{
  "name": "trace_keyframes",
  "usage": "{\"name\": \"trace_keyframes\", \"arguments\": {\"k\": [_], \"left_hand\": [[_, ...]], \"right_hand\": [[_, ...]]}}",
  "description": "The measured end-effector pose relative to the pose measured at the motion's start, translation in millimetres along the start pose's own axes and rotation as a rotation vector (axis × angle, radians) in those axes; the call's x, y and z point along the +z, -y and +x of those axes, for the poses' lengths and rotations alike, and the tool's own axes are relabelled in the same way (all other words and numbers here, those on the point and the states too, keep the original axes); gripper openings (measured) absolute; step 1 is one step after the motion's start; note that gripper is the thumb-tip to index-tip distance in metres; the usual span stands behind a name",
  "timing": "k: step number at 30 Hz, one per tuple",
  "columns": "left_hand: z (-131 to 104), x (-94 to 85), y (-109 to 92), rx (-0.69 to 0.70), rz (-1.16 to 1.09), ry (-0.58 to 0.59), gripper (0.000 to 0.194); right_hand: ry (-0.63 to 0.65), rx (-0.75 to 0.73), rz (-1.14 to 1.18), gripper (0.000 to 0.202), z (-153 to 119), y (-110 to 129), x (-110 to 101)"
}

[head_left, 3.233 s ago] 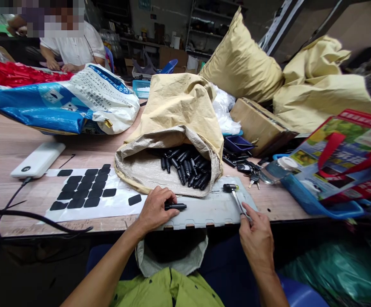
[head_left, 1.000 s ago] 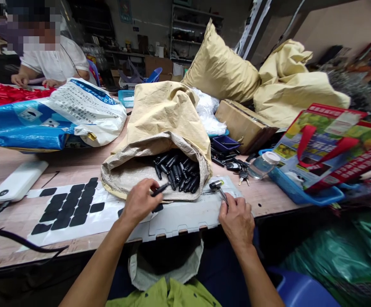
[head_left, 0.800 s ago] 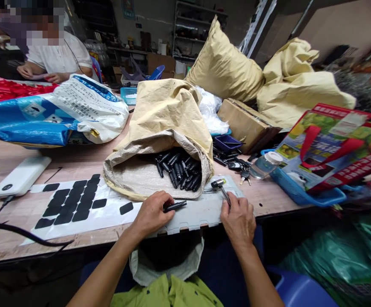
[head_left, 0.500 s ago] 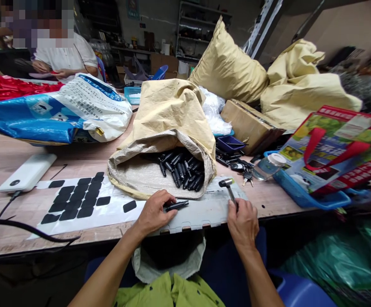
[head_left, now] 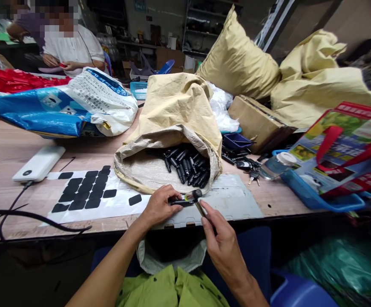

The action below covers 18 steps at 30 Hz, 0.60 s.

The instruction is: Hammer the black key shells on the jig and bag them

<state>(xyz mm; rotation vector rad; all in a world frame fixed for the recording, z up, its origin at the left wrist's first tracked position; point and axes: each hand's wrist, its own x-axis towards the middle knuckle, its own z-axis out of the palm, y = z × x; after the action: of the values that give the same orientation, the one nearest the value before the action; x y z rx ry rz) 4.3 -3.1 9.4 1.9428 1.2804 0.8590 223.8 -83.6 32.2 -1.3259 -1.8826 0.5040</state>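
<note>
2 hands now meet at one spot on the grey plastic panel (head_left: 233, 200) at the near table edge. The left hand (head_left: 159, 207) pinches a small black plastic part (head_left: 176, 203) flat against the panel, fingers closed around it. The right hand (head_left: 222, 243) grips the thin handle of a small hammer (head_left: 194, 197), and the hammer's head sits right at the free end of the part, touching or nearly so.

Half a second ago the hammer rested well to the right, near the panel's far corner, with the right hand only on its handle end; it has since swung left across the panel to the part, which has stayed where the left hand set it. That reads as a tap on the part being in hand, the part already seated for it.

Room is tight behind: the open mouth of the woven sack (head_left: 169, 166), full of more black parts (head_left: 188, 166), lies just beyond the hammer head. To the left, a white sheet of black adhesive pads (head_left: 86, 194) lies just beside the left hand. To the right, the panel is bare up to the keys (head_left: 252, 175) and bottle (head_left: 276, 166). The panel's front edge sits at the table's lip (head_left: 76, 230), above a second sack (head_left: 172, 258) open in the person's lap.
</note>
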Motion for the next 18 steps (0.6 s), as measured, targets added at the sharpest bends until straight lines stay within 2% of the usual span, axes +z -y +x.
{"name": "trace_keyframes", "arguments": {"k": [2,7,12,18], "left_hand": [[1,0.8,1,-0.007,0.005,0.001,0.019],[2,1.7,1,-0.009,0.006,0.001,0.017],[1,2.4,-1,0.005,0.010,-0.019,0.011],[1,3.5,1,0.007,0.013,-0.024,0.016]], "right_hand": [[0.046,-0.012,-0.019,0.044,-1,4,4],[0.022,-0.029,-0.116,0.048,0,14,12],[0.127,0.000,-0.245,0.051,-1,16,16],[0.014,0.032,-0.225,0.049,-2,10,7]]}}
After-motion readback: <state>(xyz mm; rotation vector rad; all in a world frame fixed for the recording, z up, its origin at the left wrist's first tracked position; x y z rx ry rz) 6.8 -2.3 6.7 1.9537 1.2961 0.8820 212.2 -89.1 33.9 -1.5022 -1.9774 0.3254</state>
